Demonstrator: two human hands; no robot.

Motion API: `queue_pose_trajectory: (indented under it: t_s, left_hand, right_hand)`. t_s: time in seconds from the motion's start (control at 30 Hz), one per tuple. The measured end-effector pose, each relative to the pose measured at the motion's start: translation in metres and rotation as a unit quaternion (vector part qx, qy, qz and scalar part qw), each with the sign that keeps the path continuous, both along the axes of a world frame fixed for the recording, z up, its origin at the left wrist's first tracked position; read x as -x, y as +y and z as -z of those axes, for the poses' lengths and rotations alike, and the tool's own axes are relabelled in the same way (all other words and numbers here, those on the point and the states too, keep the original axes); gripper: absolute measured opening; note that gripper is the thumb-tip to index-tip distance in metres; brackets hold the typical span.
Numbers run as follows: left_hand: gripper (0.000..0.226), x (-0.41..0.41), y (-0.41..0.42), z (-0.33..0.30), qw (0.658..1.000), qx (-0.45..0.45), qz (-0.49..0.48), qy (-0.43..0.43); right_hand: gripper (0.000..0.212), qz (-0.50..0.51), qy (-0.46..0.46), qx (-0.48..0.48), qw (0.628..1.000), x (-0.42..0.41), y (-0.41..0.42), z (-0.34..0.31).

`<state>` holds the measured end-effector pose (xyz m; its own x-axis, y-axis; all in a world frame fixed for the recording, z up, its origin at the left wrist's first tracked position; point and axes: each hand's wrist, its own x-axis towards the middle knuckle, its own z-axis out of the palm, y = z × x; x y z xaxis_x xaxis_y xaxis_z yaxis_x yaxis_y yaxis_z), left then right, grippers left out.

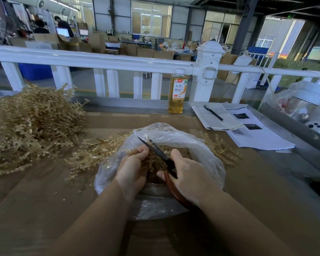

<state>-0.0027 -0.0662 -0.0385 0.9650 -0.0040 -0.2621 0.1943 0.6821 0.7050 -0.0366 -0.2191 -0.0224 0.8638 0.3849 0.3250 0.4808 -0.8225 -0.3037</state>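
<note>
- While the left hand (pixel 132 168) pinches a tan plastic sprig (pixel 152 164) between curled fingers and thumb, I have the right hand (pixel 190 176) wrapped round the scissors (pixel 155 150), the handle curving under the palm. Both hands are grasping, neither is released.
- Sprig and blades sit right over the open mouth of the clear plastic bag (pixel 174 133), near the middle of the counter (pixel 44 200). I judge that is so the trimmed bits drop straight in, and the bag already holds a tan heap.
- The blades point far and left, away from the wrists, with their tips slightly parted at the sprig's far end. I read this as a cut about to close.
- The sprig looks thin, stiff and knobbly, with many short branches, straw-coloured and faintly glossy.
- The scissor blades are narrow, dark, matt metal, and the handle is smooth, shiny reddish-brown in one long curve.
- The bag is thin, crinkled film, translucent, and slumps round its load.
- A big tangled pile (pixel 30 126) of the same sprigs lies far left, and loose sprigs (pixel 92 154) trail from it to the bag. That stock is within the left hand's reach.
- Far right, an upright bottle (pixel 177 93) of amber drink stands by the white railing (pixel 100 60). Beside it lie a notebook (pixel 229 124) with a pen (pixel 213 113) on it and printed sheets (pixel 262 137), apart from the cutting.
</note>
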Motion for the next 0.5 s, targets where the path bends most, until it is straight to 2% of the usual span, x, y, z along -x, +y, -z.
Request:
queue_pose_trajectory:
  t_s: [0.13,0.3,0.4,0.5]
  left_hand:
    - [0.008,0.001,0.001,0.0,1.0,-0.004,0.015,0.004]
    - [0.017,-0.001,0.0,0.0,1.0,-0.013,0.005,0.008]
    - [0.007,-0.001,0.003,0.002,0.999,-0.02,0.025,0.003]
    - [0.012,-0.001,0.003,0.001,0.999,-0.009,0.036,-0.003]
  right_hand:
    - [0.036,0.006,-0.026,-0.002,1.0,0.0,0.003,0.001]
    - [0.035,0.011,0.001,-0.021,1.0,0.001,0.003,0.004]
    - [0.037,0.019,-0.004,-0.03,0.999,0.0,0.007,0.006]
    - [0.04,0.024,-0.01,-0.045,0.999,0.0,0.011,0.009]
